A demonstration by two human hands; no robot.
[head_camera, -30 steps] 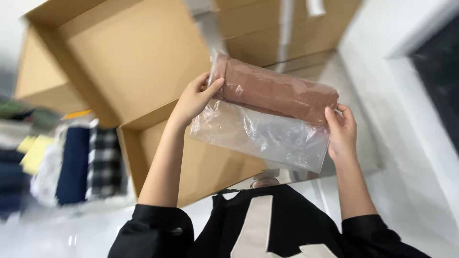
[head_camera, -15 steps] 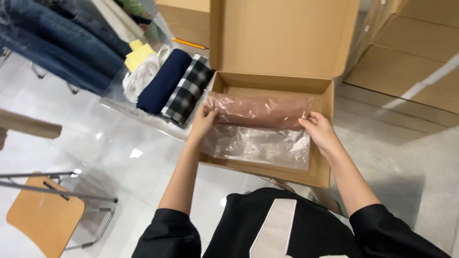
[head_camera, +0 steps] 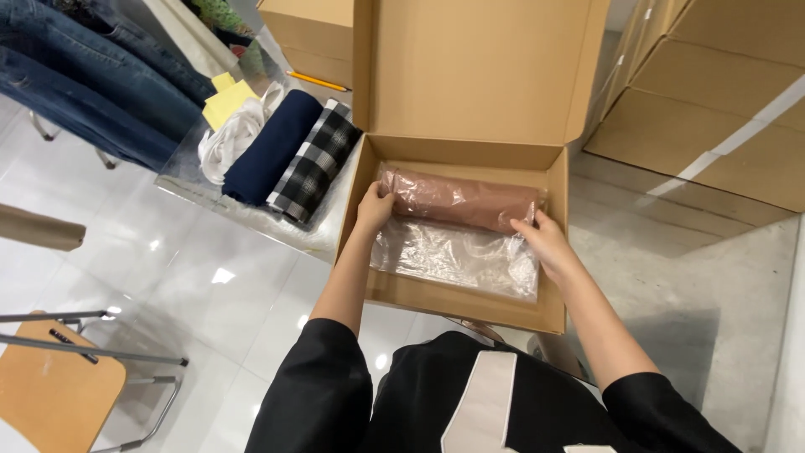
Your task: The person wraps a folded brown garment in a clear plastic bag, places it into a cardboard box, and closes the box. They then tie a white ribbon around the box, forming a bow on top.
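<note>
An open cardboard box (head_camera: pixel 457 304) with its lid raised stands in front of me. Inside it lies a rolled brown garment in a clear plastic bag (head_camera: pixel 459 201), with the bag's loose end spread toward me. My left hand (head_camera: pixel 374 207) grips the left end of the roll. My right hand (head_camera: pixel 545 242) holds its right end, down inside the box.
Left of the box, a clear tray (head_camera: pixel 191 180) holds white, navy and black-and-white checked rolled garments (head_camera: pixel 312 161) plus yellow notes. Jeans (head_camera: pixel 80 80) hang at the far left. More cardboard boxes (head_camera: pixel 713 101) are stacked at right. A wooden chair (head_camera: pixel 59 390) stands at bottom left.
The bagged brown garment was held up in the air a second ago. Both hands have brought it down into the open box, where it now rests.
</note>
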